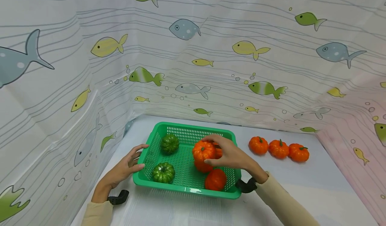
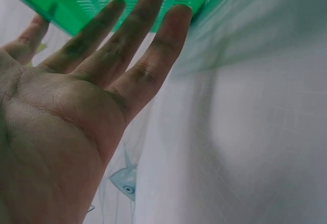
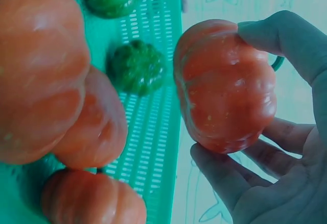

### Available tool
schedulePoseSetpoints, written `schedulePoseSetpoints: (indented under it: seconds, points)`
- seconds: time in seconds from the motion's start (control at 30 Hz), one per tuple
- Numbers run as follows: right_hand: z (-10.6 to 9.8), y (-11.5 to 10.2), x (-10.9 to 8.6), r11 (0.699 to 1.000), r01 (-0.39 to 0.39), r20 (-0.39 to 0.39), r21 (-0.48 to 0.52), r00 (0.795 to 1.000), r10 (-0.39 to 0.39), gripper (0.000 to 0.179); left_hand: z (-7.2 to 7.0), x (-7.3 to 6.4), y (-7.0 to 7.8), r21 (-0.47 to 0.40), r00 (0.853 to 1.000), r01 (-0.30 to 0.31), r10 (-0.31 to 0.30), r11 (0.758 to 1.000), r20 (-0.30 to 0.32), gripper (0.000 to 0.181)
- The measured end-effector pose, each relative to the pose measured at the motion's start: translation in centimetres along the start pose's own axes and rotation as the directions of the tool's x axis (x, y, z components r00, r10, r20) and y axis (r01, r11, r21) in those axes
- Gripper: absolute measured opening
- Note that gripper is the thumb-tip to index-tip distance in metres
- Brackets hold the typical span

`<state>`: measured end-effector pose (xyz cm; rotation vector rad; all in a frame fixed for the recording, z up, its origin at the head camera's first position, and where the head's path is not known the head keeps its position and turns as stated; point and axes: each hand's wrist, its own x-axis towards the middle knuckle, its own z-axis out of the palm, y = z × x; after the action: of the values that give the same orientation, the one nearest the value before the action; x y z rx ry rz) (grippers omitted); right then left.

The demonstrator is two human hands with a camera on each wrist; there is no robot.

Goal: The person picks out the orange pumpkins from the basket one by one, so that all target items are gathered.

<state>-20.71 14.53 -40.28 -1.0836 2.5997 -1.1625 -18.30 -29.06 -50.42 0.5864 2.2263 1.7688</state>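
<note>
My right hand (image 1: 229, 154) pinches an orange mini pumpkin (image 3: 227, 89) between thumb and fingertips, held over the right half of a green plastic basket (image 1: 166, 186). A dark green stem shows on the held pumpkin, beside the thumb in the right wrist view. Under it and beside it in the basket lie other orange pumpkins (image 1: 215, 180), partly hidden by the hand. Two green pumpkins (image 1: 170, 143) sit in the basket's left half. At the basket's left side, my left hand (image 1: 123, 168) has its fingers extended, fingertips (image 2: 176, 22) right at the slotted wall.
Three orange pumpkins (image 1: 278, 149) stand in a row on the white table (image 1: 280, 179), right of the basket. Fish-patterned curtains (image 1: 193, 75) enclose the table at the back and sides. Black wrist mounts (image 1: 247, 185) sit on both wrists, the right one close to the basket's corner.
</note>
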Motion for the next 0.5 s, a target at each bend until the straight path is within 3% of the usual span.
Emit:
schedulePoseSetpoints:
  seconds: [0.5]
  points:
    - [-1.6, 2.1, -3.6, 0.993, -0.029, -0.114, 0.113, 0.993, 0.042, 0.066, 0.1, 0.0, 0.1, 0.007, 1.0, -0.005, 0.005, 1.0, -0.004, 0.071]
